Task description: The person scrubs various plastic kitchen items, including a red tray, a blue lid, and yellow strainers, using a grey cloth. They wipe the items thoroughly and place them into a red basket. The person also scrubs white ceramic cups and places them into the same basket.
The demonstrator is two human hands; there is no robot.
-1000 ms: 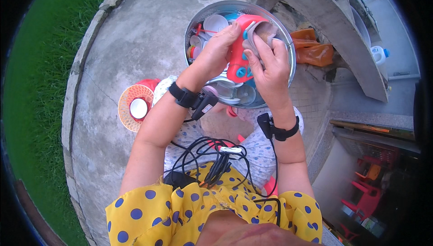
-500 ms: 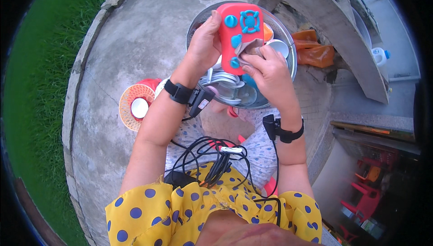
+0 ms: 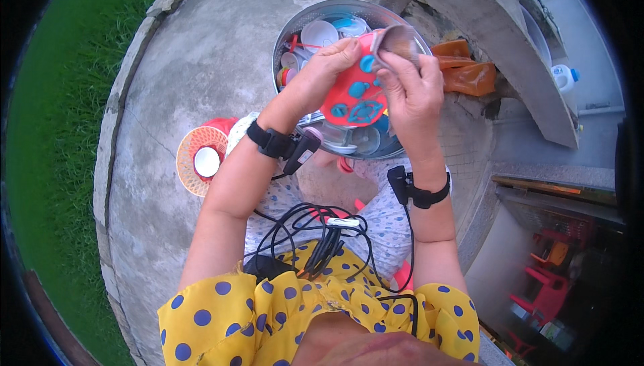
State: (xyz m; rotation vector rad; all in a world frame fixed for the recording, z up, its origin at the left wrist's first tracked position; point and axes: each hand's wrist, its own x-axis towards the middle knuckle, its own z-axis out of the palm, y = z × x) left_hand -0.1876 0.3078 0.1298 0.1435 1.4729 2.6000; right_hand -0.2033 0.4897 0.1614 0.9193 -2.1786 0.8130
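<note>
My left hand (image 3: 325, 71) grips a red plastic toy (image 3: 347, 98) with raised blue buttons along its left top part, fingers closed on it. My right hand (image 3: 414, 91) pinches a greyish, brown-stained cloth (image 3: 400, 43) against the toy's upper right end. Both are held over a large round metal basin (image 3: 282, 44) packed with white bowls (image 3: 318, 35), clear and blue dishes, white spoons and small coloured pieces. The toy hides part of the basin's contents.
An orange woven basket (image 3: 186, 166) with a white bowl (image 3: 206, 161) sits left of my legs. Right of the basin are an orange bag (image 3: 466, 76), a leaning slab (image 3: 510, 51), a white jug (image 3: 563, 79) and red chairs (image 3: 543, 285). Grass (image 3: 54, 131) borders the concrete.
The toy has turned over, its ring-shaped button now at the lower end. My right hand and cloth moved up to its top edge; my left hand shifted to the right.
</note>
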